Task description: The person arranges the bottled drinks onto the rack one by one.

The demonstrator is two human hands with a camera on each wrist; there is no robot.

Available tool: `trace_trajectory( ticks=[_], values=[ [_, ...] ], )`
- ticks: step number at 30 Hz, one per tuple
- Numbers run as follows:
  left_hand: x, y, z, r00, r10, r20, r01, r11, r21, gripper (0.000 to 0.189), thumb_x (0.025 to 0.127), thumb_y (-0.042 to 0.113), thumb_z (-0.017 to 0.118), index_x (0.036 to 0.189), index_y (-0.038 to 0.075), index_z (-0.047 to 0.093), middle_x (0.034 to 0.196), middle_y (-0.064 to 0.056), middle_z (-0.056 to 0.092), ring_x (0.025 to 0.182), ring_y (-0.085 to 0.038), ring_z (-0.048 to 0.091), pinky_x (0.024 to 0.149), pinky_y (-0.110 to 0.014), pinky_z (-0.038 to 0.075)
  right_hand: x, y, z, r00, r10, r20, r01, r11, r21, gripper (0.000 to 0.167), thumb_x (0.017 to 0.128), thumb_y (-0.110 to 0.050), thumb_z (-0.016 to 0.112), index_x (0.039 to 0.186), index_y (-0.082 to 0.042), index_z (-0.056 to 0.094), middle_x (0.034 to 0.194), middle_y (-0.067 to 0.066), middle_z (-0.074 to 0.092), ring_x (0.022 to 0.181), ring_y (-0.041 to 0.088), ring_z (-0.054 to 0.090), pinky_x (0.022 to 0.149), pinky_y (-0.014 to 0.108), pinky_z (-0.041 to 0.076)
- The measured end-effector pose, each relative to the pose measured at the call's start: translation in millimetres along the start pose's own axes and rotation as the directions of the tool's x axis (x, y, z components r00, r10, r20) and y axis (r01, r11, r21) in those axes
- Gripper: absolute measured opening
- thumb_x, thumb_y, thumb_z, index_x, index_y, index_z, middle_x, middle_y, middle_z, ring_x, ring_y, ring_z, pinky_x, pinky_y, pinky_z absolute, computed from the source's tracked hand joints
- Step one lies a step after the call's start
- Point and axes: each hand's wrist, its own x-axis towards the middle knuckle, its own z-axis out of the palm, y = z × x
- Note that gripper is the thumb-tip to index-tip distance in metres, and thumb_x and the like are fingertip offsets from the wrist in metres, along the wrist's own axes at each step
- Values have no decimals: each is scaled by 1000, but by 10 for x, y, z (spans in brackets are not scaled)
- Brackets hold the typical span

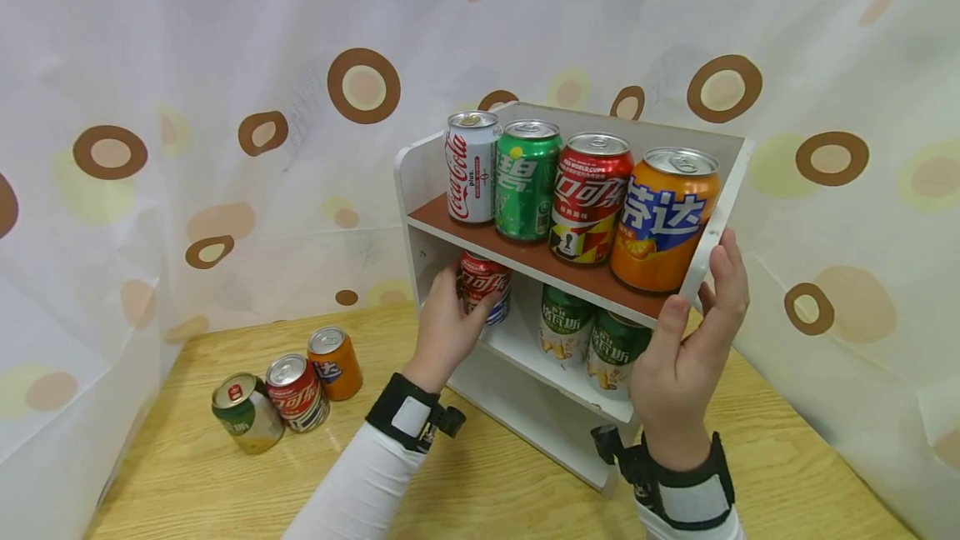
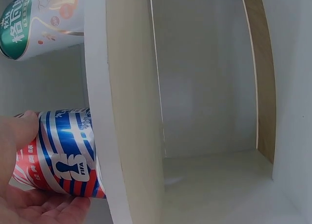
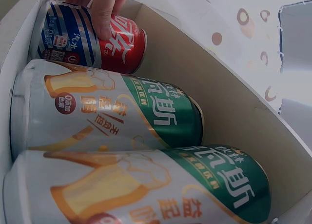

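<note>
A small white shelf rack [image 1: 495,415] with brown-topped upper board stands on the wooden table. My left hand [image 1: 446,327] reaches into its middle level and grips a red cola can [image 1: 483,273], thumb on one side and fingers on the other. The left wrist view shows the blue-striped lower part of this cola can [image 2: 68,141] upright at the board. To its right stand two green-and-white kvass cans [image 1: 566,327]. My right hand [image 1: 686,357] holds the rack's right side panel, thumb at the front edge and fingers along the outside.
On the upper board stand a white Coca-Cola can [image 1: 471,169], a green can [image 1: 527,182], a red cola can [image 1: 590,198] and an orange Fanta can [image 1: 663,219]. Left on the table are a kvass can [image 1: 247,415], a cola can [image 1: 297,394] and an orange can [image 1: 335,365].
</note>
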Motion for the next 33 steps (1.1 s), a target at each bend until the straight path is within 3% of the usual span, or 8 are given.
trace_trajectory(
  ticks=[15, 33],
  values=[
    [-33, 51, 41, 999, -17, 43, 20, 996, -83, 67, 95, 24, 76, 149, 2, 43, 141, -19, 55, 128, -32, 59, 105, -46, 54, -1, -3, -7, 1000, 5, 0, -5, 1000, 0, 42, 110, -15, 44, 139, 14, 35, 160, 22, 34, 147, 32, 34, 115, 35, 33],
    [-148, 185, 232, 998, 40, 41, -34, 992, -120, 71, 95, 21, 76, 152, 2, 40, 142, -19, 55, 129, -32, 58, 106, -45, 53, 18, -69, 19, 1000, 25, -1, -25, 999, -20, 36, 108, -4, 42, 138, 15, 33, 158, 26, 33, 148, 30, 33, 116, 33, 32]
  ],
)
